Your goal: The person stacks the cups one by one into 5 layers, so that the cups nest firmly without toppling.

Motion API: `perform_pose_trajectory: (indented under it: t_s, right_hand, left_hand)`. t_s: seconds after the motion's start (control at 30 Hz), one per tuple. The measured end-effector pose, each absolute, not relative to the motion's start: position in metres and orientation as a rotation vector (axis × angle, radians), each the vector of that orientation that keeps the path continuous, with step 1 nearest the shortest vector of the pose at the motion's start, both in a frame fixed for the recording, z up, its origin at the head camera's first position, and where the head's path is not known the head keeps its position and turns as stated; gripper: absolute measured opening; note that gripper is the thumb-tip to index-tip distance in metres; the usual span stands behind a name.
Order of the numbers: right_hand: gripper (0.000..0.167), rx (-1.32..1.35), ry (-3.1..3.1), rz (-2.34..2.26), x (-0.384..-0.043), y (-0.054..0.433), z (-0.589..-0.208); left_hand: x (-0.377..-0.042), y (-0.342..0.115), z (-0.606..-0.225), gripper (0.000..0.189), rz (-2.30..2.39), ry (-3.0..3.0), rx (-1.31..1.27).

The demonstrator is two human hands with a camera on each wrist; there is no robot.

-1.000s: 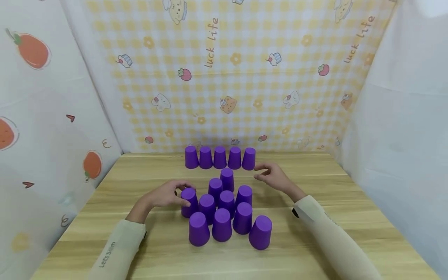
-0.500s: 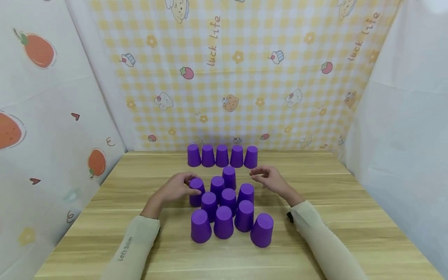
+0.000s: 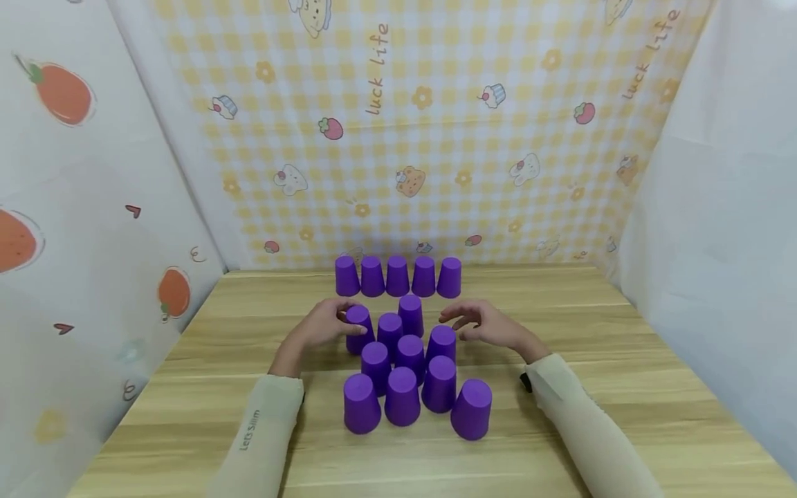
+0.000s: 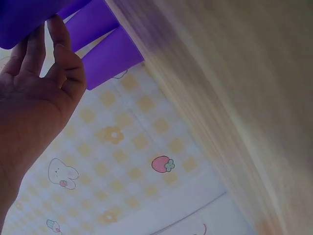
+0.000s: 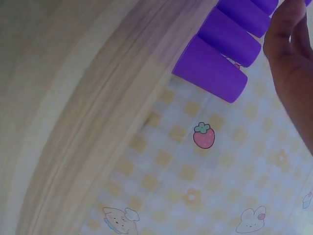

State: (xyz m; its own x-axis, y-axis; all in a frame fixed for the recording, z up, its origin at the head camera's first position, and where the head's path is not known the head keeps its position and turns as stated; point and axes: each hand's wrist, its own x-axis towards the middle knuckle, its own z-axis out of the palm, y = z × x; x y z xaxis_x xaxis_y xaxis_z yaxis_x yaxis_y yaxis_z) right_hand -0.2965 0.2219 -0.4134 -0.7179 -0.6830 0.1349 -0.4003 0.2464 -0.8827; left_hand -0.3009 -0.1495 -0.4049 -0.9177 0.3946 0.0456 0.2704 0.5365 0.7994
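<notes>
My left hand (image 3: 322, 324) grips an upturned purple cup (image 3: 359, 332) between thumb and fingers, at the left of the cluster. In the left wrist view the same hand (image 4: 41, 88) has its fingertips against that cup. My right hand (image 3: 490, 325) hovers beside the cluster's right side with loosely bent fingers and holds nothing. Nearest to it are a right-hand cup (image 3: 443, 342) and the rear cup (image 3: 410, 315); whether any fingertip touches is hard to tell. More upturned purple cups stand around the middle, among them a front-left one (image 3: 361, 404) and a front-right one (image 3: 471, 409).
Along the back of the wooden table (image 3: 560, 415) stands a row of several purple cups (image 3: 398, 277), all upside down. A yellow checked cloth (image 3: 436, 152) hangs behind the table, with white cloth walls at both sides.
My left hand has moved the gripped cup right and back, closer to the rear part of the cluster. My right hand has shifted slightly left towards the cups.
</notes>
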Motion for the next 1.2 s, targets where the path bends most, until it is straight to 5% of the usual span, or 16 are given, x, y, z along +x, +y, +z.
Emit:
perform_pose_trajectory:
  t_s: [1.2]
  right_hand:
    - [0.052, -0.890, 2.398, -1.399, -0.291, 0.204, -0.411]
  left_hand:
    - [-0.316, -0.137, -0.413, 0.038, 1.336, 2.773, 0.423]
